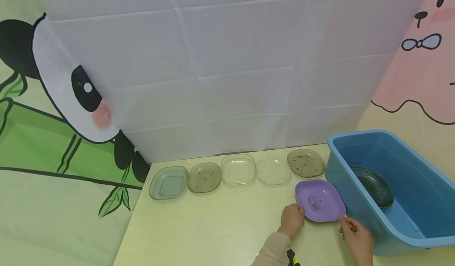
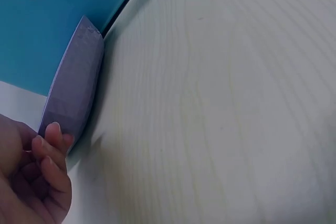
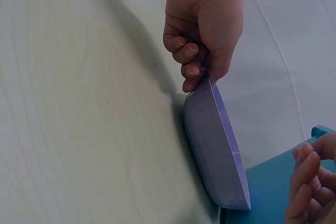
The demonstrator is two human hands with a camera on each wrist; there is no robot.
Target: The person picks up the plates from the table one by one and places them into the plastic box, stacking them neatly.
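A purple square plate (image 1: 320, 200) with a grey panda print lies near the tub's left wall. My left hand (image 1: 293, 219) pinches its left rim between thumb and fingers, as the left wrist view also shows with the plate's underside (image 2: 73, 82) tilted toward the camera. Close to the plate's front right corner is my right hand (image 1: 357, 238), its fingers loosely bent. In the right wrist view a gap separates these right fingers (image 3: 307, 174) from the plate (image 3: 212, 145), and nothing is between them.
A blue tub (image 1: 355, 179) stands at the right, holding a dark green dish (image 1: 373, 186). Along the table's back edge runs a row: a bluish glass dish (image 1: 168, 183), a smoky dish (image 1: 204, 177), clear dishes (image 1: 238, 169) and another smoky dish (image 1: 306, 163). Behind hangs a white cloth (image 1: 227, 80).
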